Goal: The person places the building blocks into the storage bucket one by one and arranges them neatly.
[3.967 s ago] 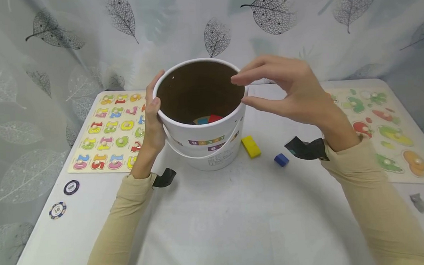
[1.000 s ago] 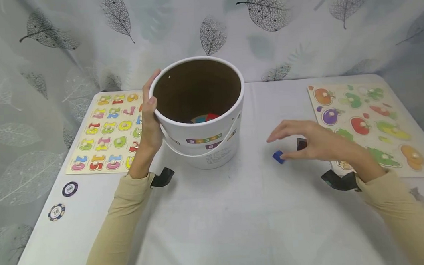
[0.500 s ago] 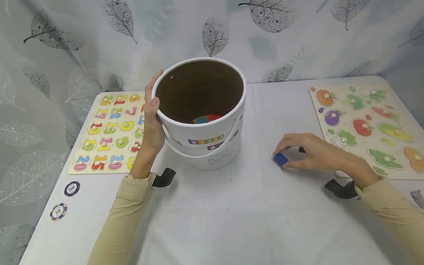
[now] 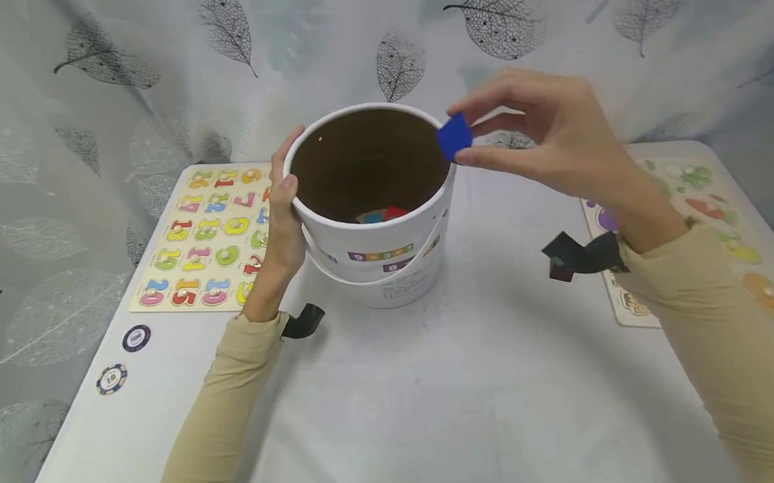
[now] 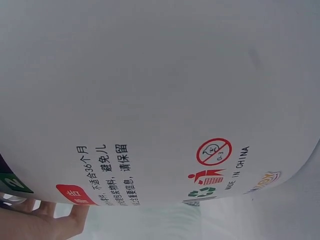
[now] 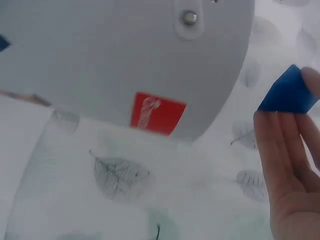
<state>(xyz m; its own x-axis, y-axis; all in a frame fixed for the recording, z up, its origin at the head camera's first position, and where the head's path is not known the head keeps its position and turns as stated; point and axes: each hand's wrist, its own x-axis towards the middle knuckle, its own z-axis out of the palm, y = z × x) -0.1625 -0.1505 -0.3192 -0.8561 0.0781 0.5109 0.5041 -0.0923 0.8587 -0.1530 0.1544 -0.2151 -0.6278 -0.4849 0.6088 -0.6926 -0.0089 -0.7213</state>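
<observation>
In the head view a white bucket (image 4: 334, 233) stands on the table, its wire-like white handle hanging down in front. My left hand (image 4: 283, 218) grips its left rim, thumb over the edge. Red and blue pieces (image 4: 385, 214) lie at the bottom inside. My right hand (image 4: 539, 128) pinches a blue block (image 4: 454, 137) between thumb and fingertips, raised at the bucket's right rim. The right wrist view shows the same blue block (image 6: 287, 92) beside the bucket's outer wall (image 6: 100, 60). In the left wrist view, printed bucket wall (image 5: 160, 90) fills most of the picture.
A number puzzle board (image 4: 183, 245) lies left of the bucket. Two poker chips, a dark one (image 4: 136, 338) and a lighter one (image 4: 112, 379), are nearer. At right, a vegetable puzzle board (image 4: 633, 309) is partly under the right forearm, with a dark red block (image 4: 561, 270) close by.
The yellow block beside the bucket is gone from the table. My right hand took hold of the blue block and lifted it up and left to the bucket rim. My left hand kept its grip.
</observation>
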